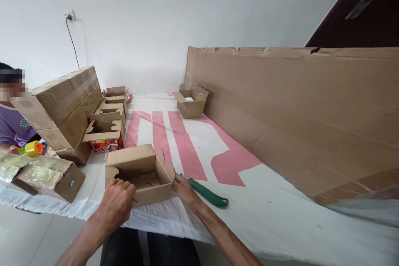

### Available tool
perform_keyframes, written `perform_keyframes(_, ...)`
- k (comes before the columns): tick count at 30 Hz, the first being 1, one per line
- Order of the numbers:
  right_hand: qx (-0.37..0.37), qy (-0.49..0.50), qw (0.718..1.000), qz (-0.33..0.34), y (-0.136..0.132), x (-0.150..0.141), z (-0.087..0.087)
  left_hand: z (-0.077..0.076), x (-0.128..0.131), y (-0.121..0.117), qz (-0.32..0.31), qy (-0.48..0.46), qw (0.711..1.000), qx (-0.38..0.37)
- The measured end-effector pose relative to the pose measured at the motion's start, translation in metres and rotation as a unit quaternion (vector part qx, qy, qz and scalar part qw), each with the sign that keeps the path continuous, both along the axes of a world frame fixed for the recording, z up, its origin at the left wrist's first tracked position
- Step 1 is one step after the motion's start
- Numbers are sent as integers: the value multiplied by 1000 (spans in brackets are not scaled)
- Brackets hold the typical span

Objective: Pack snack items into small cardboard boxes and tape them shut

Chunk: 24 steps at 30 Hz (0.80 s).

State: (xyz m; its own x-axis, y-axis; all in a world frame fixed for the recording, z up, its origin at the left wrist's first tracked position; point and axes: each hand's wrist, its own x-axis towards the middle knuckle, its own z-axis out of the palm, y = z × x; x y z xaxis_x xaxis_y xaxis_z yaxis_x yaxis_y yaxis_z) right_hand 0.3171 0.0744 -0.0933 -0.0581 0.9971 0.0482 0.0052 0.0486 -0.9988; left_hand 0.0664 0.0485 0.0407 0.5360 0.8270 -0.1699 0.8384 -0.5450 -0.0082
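Observation:
An open cardboard box (155,195) sits at the table's front edge, its inside facing me and its back flap raised. My left hand (119,197) grips its near left corner, fingers curled over the wall. At the right end, my right hand (186,190) has its fingers closed on the side by the side flap (167,163). Just right of that hand lies a green-handled tool (209,193) on the cloth; its front end is partly hidden.
Open boxes (104,126) line up at left, beside stacked sealed cartons (67,104). Taped boxes (50,174) stand at the left edge, with a person (15,120) behind. Another open box (190,104) is farther back. A tall cardboard sheet (289,112) borders the right.

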Motion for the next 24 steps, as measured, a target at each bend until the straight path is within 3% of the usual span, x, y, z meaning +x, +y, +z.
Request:
perform_keyframes(4,-20,20,999,15,-1,-2,1,6,-12,22,5,15,999,52)
perform_keyframes(8,13,10,999,32,0,0,7,10,-16,43,-13,-16,997,79)
perform_keyframes(15,87,-79,990,-73,27,5,1,1,18,97,-22,-35,995,92)
perform_keyframes(20,147,-220,954,-138,29,32,-7,-7,33,140,3,-36,993,114)
perform_keyframes(24,138,-417,888,-134,-3,62,-15,-11,32,158,20,-39,989,139)
